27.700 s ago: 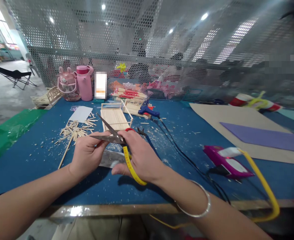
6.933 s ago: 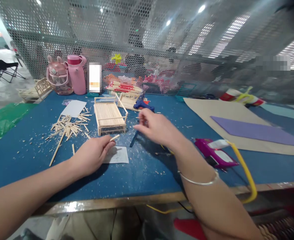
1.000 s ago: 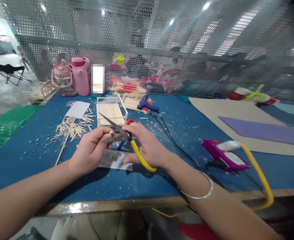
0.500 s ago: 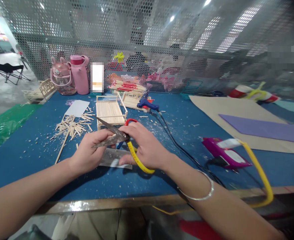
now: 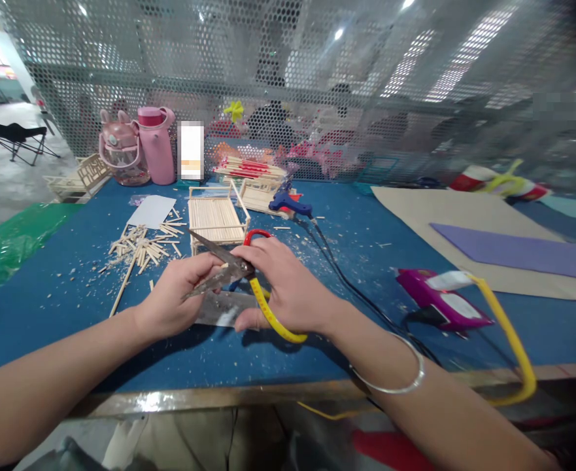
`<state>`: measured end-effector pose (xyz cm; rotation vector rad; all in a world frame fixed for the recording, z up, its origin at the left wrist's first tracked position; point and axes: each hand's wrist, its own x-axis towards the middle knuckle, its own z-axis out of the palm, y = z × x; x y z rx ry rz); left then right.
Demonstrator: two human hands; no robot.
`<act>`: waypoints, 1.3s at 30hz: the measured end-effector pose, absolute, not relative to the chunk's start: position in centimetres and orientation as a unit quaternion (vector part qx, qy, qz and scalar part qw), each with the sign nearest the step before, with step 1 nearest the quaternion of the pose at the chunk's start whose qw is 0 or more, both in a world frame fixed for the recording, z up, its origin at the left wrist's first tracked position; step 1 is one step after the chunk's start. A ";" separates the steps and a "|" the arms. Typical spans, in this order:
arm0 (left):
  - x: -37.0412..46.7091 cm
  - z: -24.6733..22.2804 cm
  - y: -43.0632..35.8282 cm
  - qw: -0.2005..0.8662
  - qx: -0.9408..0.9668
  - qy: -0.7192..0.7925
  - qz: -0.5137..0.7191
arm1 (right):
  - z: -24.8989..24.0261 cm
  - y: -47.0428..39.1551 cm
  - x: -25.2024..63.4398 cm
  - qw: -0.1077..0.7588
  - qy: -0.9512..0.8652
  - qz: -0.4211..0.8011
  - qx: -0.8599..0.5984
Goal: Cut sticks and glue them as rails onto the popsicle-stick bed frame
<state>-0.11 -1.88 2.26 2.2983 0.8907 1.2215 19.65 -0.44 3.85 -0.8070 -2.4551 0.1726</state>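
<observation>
My right hand (image 5: 292,288) is closed on a pair of scissors (image 5: 241,267), with one red-wrapped handle and one yellow-wrapped handle. Their worn metal blades stand apart and point left. Pinched fingers of my left hand (image 5: 174,294) sit at the blades, on what looks like a thin wooden stick; just a pale bit of it shows near the scissors' pivot, the rest being hidden. Beneath both hands a greyish, shiny flat strip (image 5: 221,313) lies on the blue table. Just beyond them stands a small frame of wooden sticks (image 5: 214,216).
Cut stick pieces (image 5: 143,248) and a white card (image 5: 151,212) lie left. A blue glue gun (image 5: 290,201) trails a black cord. On the right are a magenta device (image 5: 439,304), purple foam (image 5: 508,252) and beige sheet (image 5: 405,209). Pink bottles (image 5: 156,150) stand at the back.
The scissors' yellow handle has shifted slightly right and down with my right hand, a little wider from the red one. My left hand stays nearly in place.
</observation>
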 end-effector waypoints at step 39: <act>0.1 2.0 -2.0 0.226 0.794 0.353 0.440 | 3.5 -0.4 19.6 0.285 -0.897 -0.040 -0.334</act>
